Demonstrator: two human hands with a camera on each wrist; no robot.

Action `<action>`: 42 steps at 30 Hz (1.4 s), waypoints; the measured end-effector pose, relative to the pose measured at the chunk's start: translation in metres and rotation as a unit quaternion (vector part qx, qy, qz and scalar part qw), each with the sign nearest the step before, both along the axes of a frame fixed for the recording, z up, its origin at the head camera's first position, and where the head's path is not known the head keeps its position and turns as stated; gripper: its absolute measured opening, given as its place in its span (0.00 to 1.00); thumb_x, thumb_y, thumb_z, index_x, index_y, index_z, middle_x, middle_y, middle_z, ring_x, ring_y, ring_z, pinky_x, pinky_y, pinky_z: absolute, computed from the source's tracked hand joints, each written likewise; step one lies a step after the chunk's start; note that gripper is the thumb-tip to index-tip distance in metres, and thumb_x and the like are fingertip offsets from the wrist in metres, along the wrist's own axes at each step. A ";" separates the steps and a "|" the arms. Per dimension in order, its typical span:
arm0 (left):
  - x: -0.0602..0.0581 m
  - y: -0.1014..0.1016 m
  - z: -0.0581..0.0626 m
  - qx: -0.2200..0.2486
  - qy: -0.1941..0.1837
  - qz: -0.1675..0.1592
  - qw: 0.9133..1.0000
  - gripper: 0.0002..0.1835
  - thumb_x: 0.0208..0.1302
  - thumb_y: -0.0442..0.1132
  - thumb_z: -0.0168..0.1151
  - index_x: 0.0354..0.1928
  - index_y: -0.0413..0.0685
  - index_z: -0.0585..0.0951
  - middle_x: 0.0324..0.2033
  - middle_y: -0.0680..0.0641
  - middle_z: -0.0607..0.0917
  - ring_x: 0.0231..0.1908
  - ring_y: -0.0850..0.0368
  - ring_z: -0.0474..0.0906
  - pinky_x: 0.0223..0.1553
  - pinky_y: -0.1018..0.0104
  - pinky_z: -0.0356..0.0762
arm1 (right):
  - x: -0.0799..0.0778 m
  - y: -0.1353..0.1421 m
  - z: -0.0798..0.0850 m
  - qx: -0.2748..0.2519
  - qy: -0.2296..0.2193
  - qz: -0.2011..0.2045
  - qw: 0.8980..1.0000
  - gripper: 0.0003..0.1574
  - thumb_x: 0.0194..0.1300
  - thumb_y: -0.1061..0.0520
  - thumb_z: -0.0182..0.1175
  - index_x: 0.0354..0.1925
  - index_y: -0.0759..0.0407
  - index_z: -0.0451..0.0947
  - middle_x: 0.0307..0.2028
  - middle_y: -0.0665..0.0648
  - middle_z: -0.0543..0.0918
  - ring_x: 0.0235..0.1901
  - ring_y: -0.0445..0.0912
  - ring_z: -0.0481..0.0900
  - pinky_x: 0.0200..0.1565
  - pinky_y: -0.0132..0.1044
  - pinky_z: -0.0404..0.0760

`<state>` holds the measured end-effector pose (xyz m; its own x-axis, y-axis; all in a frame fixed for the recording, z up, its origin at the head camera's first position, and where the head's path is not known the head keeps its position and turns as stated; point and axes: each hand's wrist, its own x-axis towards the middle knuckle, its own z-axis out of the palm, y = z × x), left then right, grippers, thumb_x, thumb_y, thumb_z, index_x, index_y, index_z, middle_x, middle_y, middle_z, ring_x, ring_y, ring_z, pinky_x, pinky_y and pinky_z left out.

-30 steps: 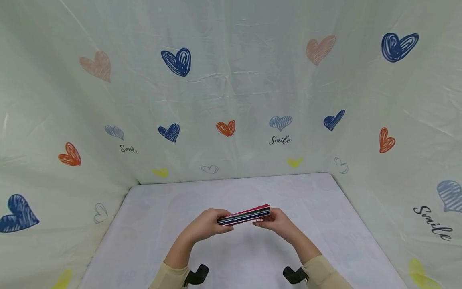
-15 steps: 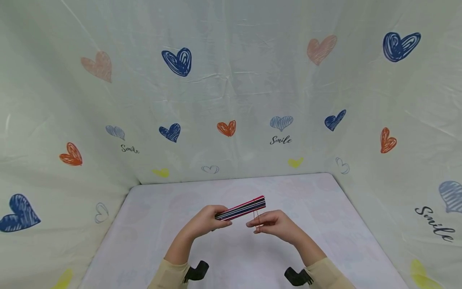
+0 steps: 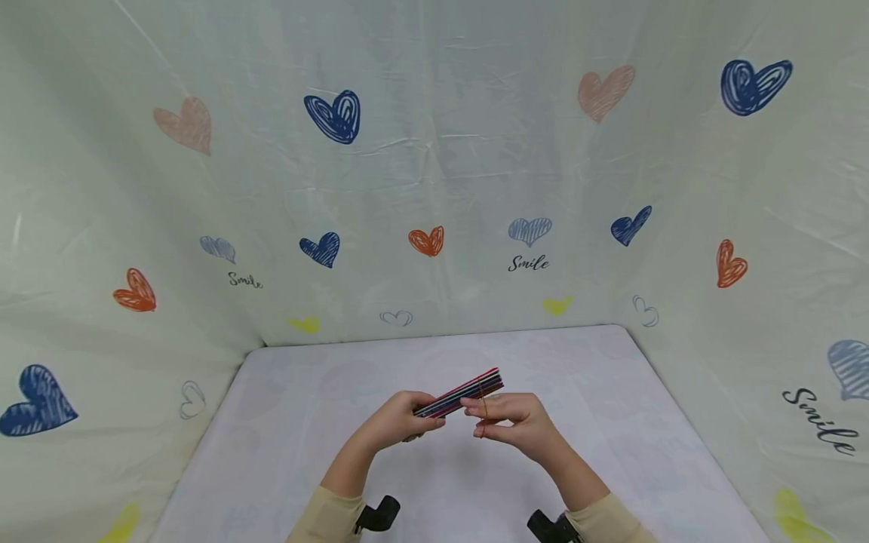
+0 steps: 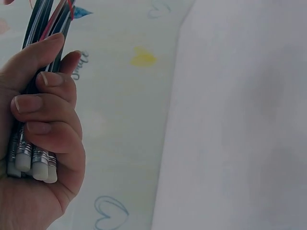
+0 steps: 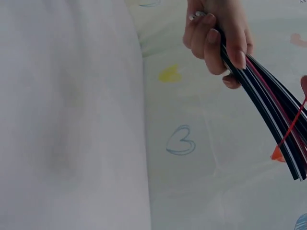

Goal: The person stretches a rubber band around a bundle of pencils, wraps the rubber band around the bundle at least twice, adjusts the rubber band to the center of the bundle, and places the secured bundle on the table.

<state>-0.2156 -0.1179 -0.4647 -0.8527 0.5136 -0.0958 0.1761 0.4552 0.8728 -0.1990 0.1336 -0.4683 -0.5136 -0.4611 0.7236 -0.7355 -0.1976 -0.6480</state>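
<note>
Above the white counter [image 3: 462, 490], the left hand [image 3: 400, 418] curls round a bundle of slim, mostly dark pencils [image 3: 456, 399] with white erasers [image 4: 40, 171]; the right hand [image 3: 521, 424] holds a thin red elastic band [image 5: 293, 123] stretched across them.

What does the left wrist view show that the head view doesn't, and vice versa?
Only the left wrist view: white cylindrical erasers with silver metal collars.

Only the head view: beige fabric sleeves and black wrist-worn devices.

Both: the left hand gripping a bundle of slim dark pencils, and a thin red elastic band.
</note>
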 end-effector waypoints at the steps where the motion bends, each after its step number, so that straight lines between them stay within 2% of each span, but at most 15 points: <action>1: 0.001 0.001 -0.001 0.003 -0.005 0.000 1.000 0.07 0.63 0.40 0.67 0.36 0.44 0.82 0.16 0.53 0.73 0.16 0.60 0.65 0.17 0.68 0.64 | 0.002 -0.003 0.001 -0.012 0.028 -0.020 0.999 0.25 0.45 0.78 0.71 0.46 0.71 0.83 0.44 0.70 0.83 0.42 0.46 0.85 0.38 0.33 0.82; 3: 0.002 0.002 -0.003 0.010 -0.010 -0.001 1.000 0.07 0.64 0.40 0.66 0.35 0.44 0.81 0.15 0.53 0.72 0.15 0.60 0.64 0.17 0.68 0.63 | 0.006 -0.010 0.004 -0.044 0.088 -0.067 0.993 0.24 0.46 0.73 0.73 0.46 0.72 0.83 0.43 0.71 0.83 0.40 0.48 0.85 0.40 0.32 0.81; 5: 0.003 0.004 -0.004 0.015 -0.010 -0.002 1.000 0.08 0.65 0.41 0.65 0.34 0.44 0.81 0.14 0.53 0.71 0.14 0.61 0.63 0.16 0.68 0.62 | 0.012 -0.017 0.010 -0.082 0.129 -0.118 0.981 0.24 0.49 0.67 0.73 0.46 0.74 0.82 0.43 0.71 0.83 0.42 0.49 0.84 0.46 0.33 0.79; 8: 0.004 0.006 -0.005 0.024 -0.005 -0.001 1.000 0.09 0.65 0.42 0.65 0.33 0.44 0.80 0.13 0.53 0.70 0.13 0.61 0.63 0.16 0.68 0.62 | 0.021 -0.028 0.014 -0.134 0.146 -0.185 0.963 0.28 0.54 0.60 0.72 0.49 0.76 0.79 0.48 0.71 0.81 0.49 0.51 0.81 0.54 0.33 0.75; 11: 0.005 0.009 -0.006 0.035 0.000 0.004 0.999 0.10 0.65 0.42 0.65 0.32 0.44 0.79 0.13 0.54 0.70 0.13 0.61 0.62 0.16 0.68 0.61 | 0.029 -0.037 0.012 -0.171 0.119 -0.237 0.949 0.31 0.57 0.58 0.70 0.52 0.80 0.75 0.52 0.71 0.79 0.52 0.51 0.79 0.58 0.35 0.71; 14: 0.007 0.012 -0.007 0.045 0.002 0.013 0.999 0.10 0.65 0.42 0.65 0.31 0.44 0.79 0.13 0.54 0.69 0.13 0.62 0.62 0.16 0.68 0.61 | 0.036 -0.045 0.006 -0.196 0.067 -0.278 0.938 0.33 0.60 0.60 0.68 0.56 0.82 0.71 0.56 0.71 0.77 0.54 0.49 0.75 0.59 0.34 0.69; 18: 0.009 0.018 -0.007 0.046 0.014 0.030 0.998 0.09 0.64 0.42 0.66 0.30 0.44 0.80 0.13 0.55 0.69 0.13 0.62 0.61 0.15 0.69 0.61 | 0.040 -0.051 -0.009 -0.239 -0.006 -0.320 0.917 0.31 0.59 0.72 0.64 0.59 0.79 0.68 0.60 0.69 0.74 0.54 0.48 0.69 0.51 0.28 0.71; 21: 0.010 0.021 -0.007 0.039 0.024 0.044 0.998 0.09 0.63 0.42 0.67 0.31 0.45 0.81 0.13 0.55 0.70 0.13 0.62 0.62 0.15 0.69 0.60 | 0.041 -0.053 -0.014 -0.288 -0.062 -0.331 0.897 0.30 0.58 0.79 0.59 0.60 0.77 0.68 0.61 0.67 0.74 0.58 0.49 0.68 0.51 0.27 0.73; 25: 0.013 0.024 -0.006 0.031 0.044 0.067 0.996 0.08 0.62 0.42 0.68 0.32 0.44 0.82 0.15 0.56 0.71 0.15 0.63 0.63 0.16 0.69 0.60 | 0.041 -0.055 -0.010 -0.332 -0.130 -0.355 0.864 0.26 0.63 0.77 0.56 0.60 0.75 0.71 0.58 0.65 0.77 0.62 0.48 0.69 0.56 0.31 0.72; 27: 0.015 0.025 -0.007 0.031 0.056 0.076 0.995 0.08 0.61 0.41 0.69 0.33 0.44 0.82 0.15 0.56 0.71 0.15 0.63 0.64 0.16 0.70 0.60 | 0.039 -0.056 -0.009 -0.324 -0.150 -0.388 0.850 0.23 0.65 0.74 0.58 0.59 0.72 0.73 0.56 0.63 0.79 0.62 0.46 0.71 0.56 0.30 0.71; 29: 0.016 0.026 -0.007 0.031 0.070 0.082 0.994 0.08 0.60 0.41 0.70 0.33 0.42 0.83 0.16 0.56 0.71 0.15 0.64 0.64 0.16 0.70 0.60 | 0.037 -0.056 -0.007 -0.315 -0.155 -0.413 0.841 0.20 0.65 0.73 0.58 0.56 0.72 0.76 0.54 0.64 0.79 0.61 0.44 0.73 0.56 0.29 0.71; 32: 0.018 0.029 -0.009 0.034 0.074 0.088 0.993 0.08 0.60 0.40 0.69 0.33 0.43 0.83 0.16 0.57 0.71 0.15 0.64 0.64 0.15 0.71 0.61 | 0.037 -0.056 0.001 -0.288 -0.127 -0.454 0.833 0.18 0.64 0.75 0.58 0.52 0.74 0.78 0.49 0.66 0.78 0.58 0.42 0.76 0.53 0.27 0.72; 35: 0.020 0.032 -0.011 0.039 0.066 0.092 0.993 0.08 0.61 0.40 0.69 0.34 0.43 0.83 0.16 0.57 0.72 0.15 0.65 0.64 0.15 0.72 0.61 | 0.038 -0.056 0.011 -0.262 -0.070 -0.503 0.821 0.18 0.59 0.79 0.60 0.49 0.75 0.80 0.47 0.68 0.81 0.51 0.42 0.77 0.53 0.20 0.65; 39: 0.024 0.036 -0.012 0.046 0.056 0.095 0.993 0.07 0.61 0.40 0.69 0.35 0.45 0.84 0.16 0.57 0.72 0.15 0.65 0.64 0.15 0.72 0.61 | 0.034 -0.054 0.015 -0.232 -0.005 -0.572 0.786 0.22 0.49 0.80 0.66 0.45 0.71 0.83 0.43 0.69 0.84 0.42 0.51 0.71 0.43 0.34 0.60; 42: 0.025 0.039 -0.014 0.046 0.056 0.096 0.993 0.07 0.61 0.41 0.69 0.35 0.45 0.84 0.16 0.57 0.73 0.14 0.65 0.65 0.15 0.72 0.62 | 0.030 -0.053 0.014 -0.218 0.020 -0.607 0.764 0.24 0.44 0.79 0.70 0.43 0.70 0.84 0.38 0.69 0.83 0.39 0.57 0.70 0.39 0.37 0.57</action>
<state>-0.1905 -0.0786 -0.4785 -0.9380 0.3436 0.0449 0.1924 0.4086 0.8922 -0.1687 0.0811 -0.4542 -0.3448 0.6264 0.6991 -0.5664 0.4550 -0.6871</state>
